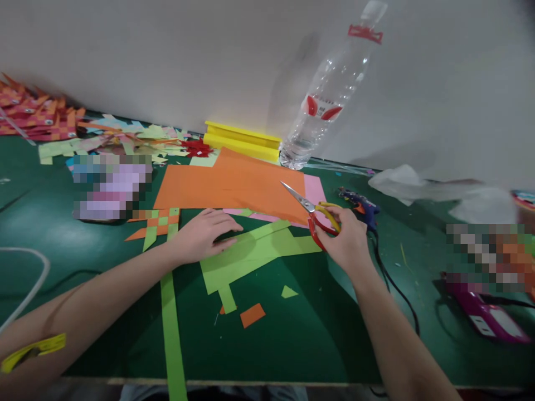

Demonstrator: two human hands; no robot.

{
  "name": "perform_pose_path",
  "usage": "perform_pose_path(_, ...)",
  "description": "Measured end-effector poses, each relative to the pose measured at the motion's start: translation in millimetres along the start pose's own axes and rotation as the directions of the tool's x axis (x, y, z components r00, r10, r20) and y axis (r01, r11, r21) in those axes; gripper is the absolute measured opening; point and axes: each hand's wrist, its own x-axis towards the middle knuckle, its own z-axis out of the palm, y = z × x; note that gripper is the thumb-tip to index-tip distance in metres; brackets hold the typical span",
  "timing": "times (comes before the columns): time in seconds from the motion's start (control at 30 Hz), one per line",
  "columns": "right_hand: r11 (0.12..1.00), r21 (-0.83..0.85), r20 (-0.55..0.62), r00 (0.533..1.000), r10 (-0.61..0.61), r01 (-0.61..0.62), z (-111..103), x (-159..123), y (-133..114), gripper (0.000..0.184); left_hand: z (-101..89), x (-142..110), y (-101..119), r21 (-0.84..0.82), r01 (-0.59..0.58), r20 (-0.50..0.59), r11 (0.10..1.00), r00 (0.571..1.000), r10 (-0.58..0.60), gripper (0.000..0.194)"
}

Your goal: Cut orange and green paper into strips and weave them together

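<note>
My left hand (204, 236) lies flat, fingers together, pressing on light green paper (251, 253) spread on the green table (83, 223). My right hand (346, 239) is wrapped round the red and yellow handles of scissors (311, 214), whose blades point up-left over an orange sheet (234, 184). A pink sheet (315, 189) peeks out under the orange one. A long green strip (171, 328) runs toward the table's near edge. A woven orange-and-green piece (156, 223) lies just left of my left hand.
A clear plastic bottle (330, 94) stands by the wall, beside folded yellow paper (242, 142). Paper scraps (104, 139) pile at the back left. A blue glue gun (359, 203) with a black cord lies right of the scissors. Small offcuts (253, 314) lie near me.
</note>
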Motion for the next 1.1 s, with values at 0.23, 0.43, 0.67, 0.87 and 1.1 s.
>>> perform_pose_path(0.23, 0.976, -0.075, -0.040, 0.979, 0.200, -0.203, 7, 2, 11, 0.039, 0.4, -4, -1, 0.089, -0.119, 0.010, 0.989, 0.993, 0.118, 0.025)
perform_pose_path(0.43, 0.958, -0.067, -0.076, 0.959, 0.273, -0.278, 7, 6, 25, 0.048, -2.8, -4, -3, 0.157, -0.119, -0.044, 0.980, 0.991, 0.127, 0.026)
perform_pose_path(0.67, 0.949, 0.011, -0.042, 0.948, 0.315, -0.315, 11, 6, 46, 0.059, -6.1, -5, -2, 0.314, -0.056, -0.132, 0.948, 0.986, 0.102, 0.028)
perform_pose_path(0.87, 0.906, 0.186, 0.107, 0.924, 0.366, -0.381, 17, 5, 55, 0.066, -1.4, -5, 4, 0.242, -0.071, -0.114, 0.968, 0.988, 0.101, 0.023)
perform_pose_path(1.1, 0.922, 0.079, 0.032, 0.925, 0.377, -0.379, 12, 5, 43, 0.056, -2.9, -2, 15, 0.060, -0.284, 0.191, 0.957, 0.944, 0.268, 0.043)
